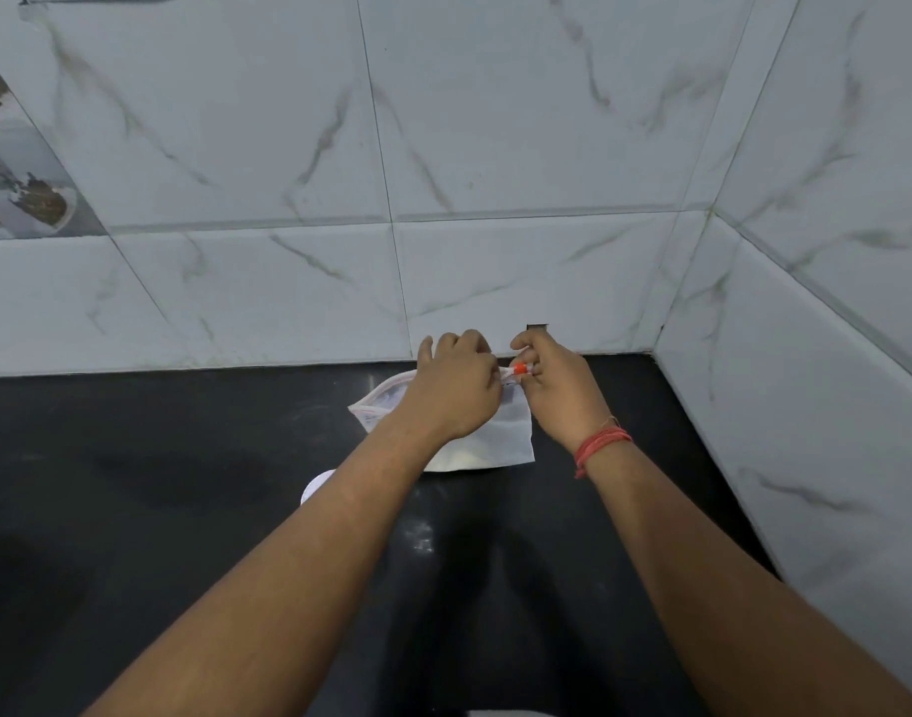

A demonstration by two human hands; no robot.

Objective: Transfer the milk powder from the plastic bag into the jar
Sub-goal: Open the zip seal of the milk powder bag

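Both hands are up at the bag's [516, 432] top edge on the counter [185, 509]: left hand [456, 390] pinching the seal, right hand [555, 393] closed on the orange slider [519, 369]. Opening step (jar not clearly visible). Next: slide across, keep bag upright.

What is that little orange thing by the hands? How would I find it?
Look at the black counter where it meets the white marble-tiled wall. A see-through plastic bag lies there, with the left hand and right hand pinching its top edge. Between their fingertips sits the orange slider, the only bright orange spot on the pale bag.
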